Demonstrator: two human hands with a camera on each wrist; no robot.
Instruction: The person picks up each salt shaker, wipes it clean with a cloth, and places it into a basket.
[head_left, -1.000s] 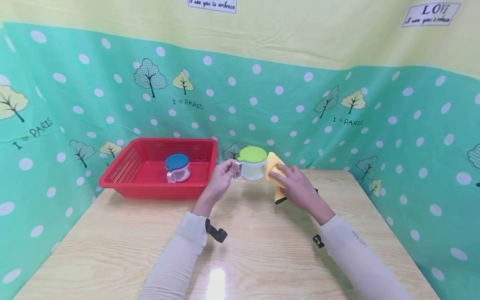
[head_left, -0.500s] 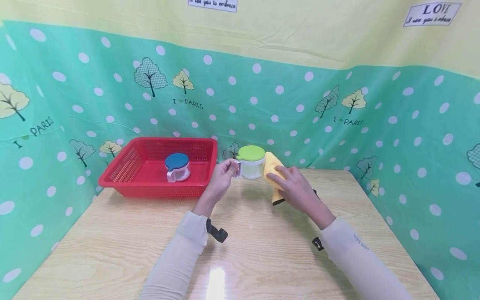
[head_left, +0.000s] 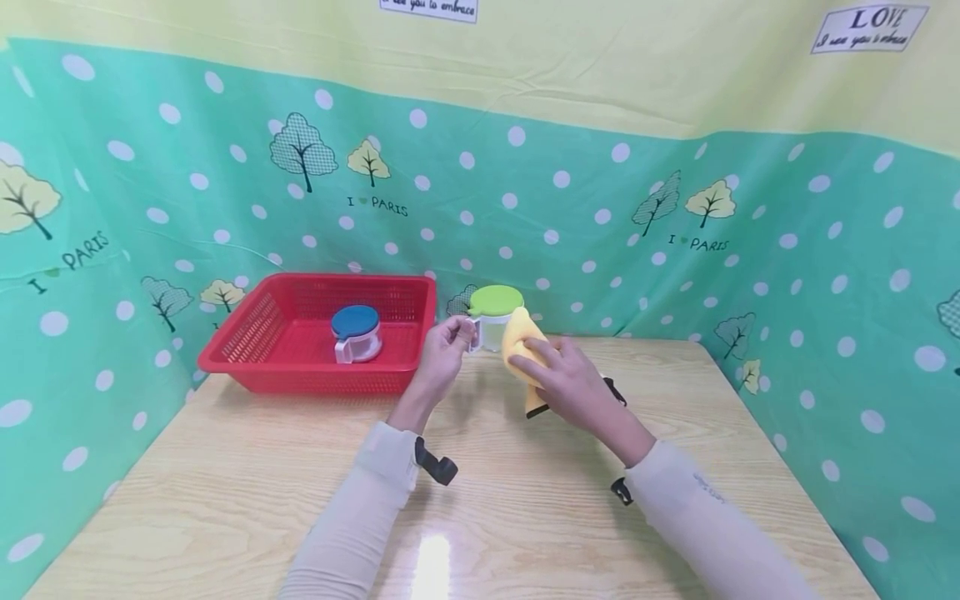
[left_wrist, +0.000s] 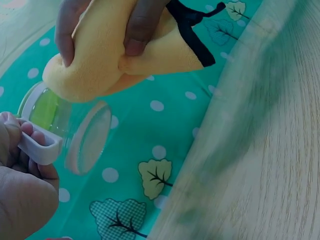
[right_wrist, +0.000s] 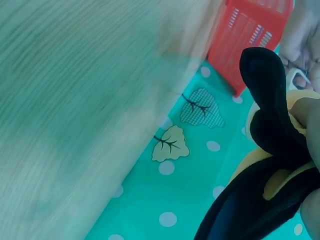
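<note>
A clear jar (head_left: 491, 335) with a green lid (head_left: 497, 300) and a white handle (left_wrist: 42, 145) is held up over the table. My left hand (head_left: 444, 354) grips it by that handle. In my right hand (head_left: 566, 379) is a bunched yellow cloth (left_wrist: 95, 55) with black edging, pinched between fingers and thumb. The cloth lies against the jar's near right side and covers part of it in the head view. From the right wrist, the cloth's black edging (right_wrist: 270, 100) fills the foreground and the jar is mostly hidden.
At the left of the wooden table (head_left: 480, 500) stands a red plastic basket (head_left: 315, 382) with slotted sides. Inside it sits a similar jar with a blue lid (head_left: 355, 321). A green dotted curtain (head_left: 562, 217) rises behind the table and along both sides.
My right hand has moved left with the cloth, from the jar's right edge across its front. The jar has shifted slightly left and up, still held by my left hand.
</note>
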